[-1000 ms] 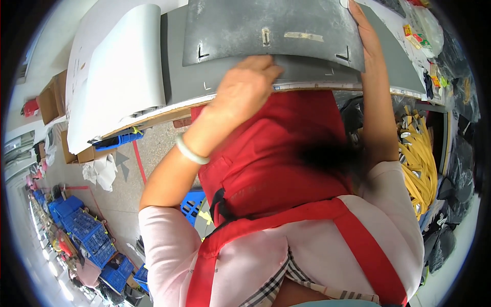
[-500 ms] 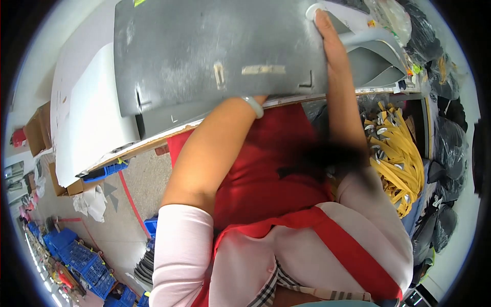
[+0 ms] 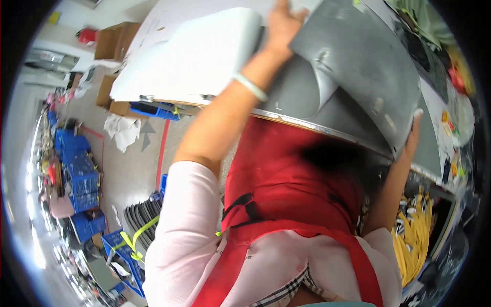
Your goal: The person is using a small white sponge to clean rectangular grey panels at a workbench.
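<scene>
A stiff grey sheet [image 3: 365, 66], scuffed and with short strips of tape on it, is tilted over the table. Its near right edge is in my right hand [image 3: 414, 132], whose thumb wears a white cover; the fingers behind are mostly hidden. My left hand [image 3: 284, 29] reaches across the table beside the sheet's left corner, slightly blurred, fingers apart, with nothing seen in it. Beneath the tilted sheet lies softer-looking dark grey sheeting [image 3: 291, 94], with one edge curled up.
White sheeting [image 3: 194, 51] with a rolled edge covers the table's left part. Yellow straps [image 3: 413, 235] hang in a bundle below the table at right. Cardboard boxes [image 3: 116, 41] stand beyond the left end. Blue crates [image 3: 84, 184] and a stack of dark curved pieces [image 3: 140, 222] are at left.
The stiff grey sheet has swung to the right and tilted, baring the grey sheeting below. My left hand has come out from under it to its left side; my right hand still grips the edge.
</scene>
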`<state>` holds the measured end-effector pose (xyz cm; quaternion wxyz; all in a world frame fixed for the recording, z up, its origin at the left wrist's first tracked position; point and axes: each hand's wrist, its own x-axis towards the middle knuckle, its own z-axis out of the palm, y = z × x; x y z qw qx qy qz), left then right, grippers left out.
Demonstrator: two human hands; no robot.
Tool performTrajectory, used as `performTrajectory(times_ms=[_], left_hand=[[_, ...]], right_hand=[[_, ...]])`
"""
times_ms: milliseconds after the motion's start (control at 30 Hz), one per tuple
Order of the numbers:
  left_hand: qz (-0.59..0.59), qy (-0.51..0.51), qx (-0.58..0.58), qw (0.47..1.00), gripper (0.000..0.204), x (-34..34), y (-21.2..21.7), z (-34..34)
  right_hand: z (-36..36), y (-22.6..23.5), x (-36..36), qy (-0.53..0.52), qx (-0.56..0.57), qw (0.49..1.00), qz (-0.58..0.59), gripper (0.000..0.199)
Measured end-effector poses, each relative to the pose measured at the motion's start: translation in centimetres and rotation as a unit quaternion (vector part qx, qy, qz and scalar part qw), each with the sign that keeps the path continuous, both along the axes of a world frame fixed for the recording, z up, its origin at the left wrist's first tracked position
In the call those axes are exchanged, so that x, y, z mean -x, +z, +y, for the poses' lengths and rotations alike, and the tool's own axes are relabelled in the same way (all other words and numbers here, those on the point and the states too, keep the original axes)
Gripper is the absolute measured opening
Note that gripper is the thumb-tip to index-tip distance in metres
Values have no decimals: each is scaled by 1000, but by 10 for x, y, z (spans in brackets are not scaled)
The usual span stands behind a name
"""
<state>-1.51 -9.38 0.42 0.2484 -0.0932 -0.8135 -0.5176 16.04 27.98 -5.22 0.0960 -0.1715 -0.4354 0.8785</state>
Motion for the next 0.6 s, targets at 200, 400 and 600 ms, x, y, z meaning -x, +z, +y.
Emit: performTrajectory(times_ms=[200, 400, 600], left_hand=[[17, 190, -155, 969, 26, -3, 65, -315], [-197, 364, -188, 891, 21, -96, -3, -480], [-225, 372, -166, 885, 24, -117, -69, -454]], right_hand=[[3, -6, 13, 3, 12, 1000, 3, 58], [4, -18, 28, 41, 21, 999, -4, 56], [13, 1, 14, -3, -139, 990, -27, 54]])
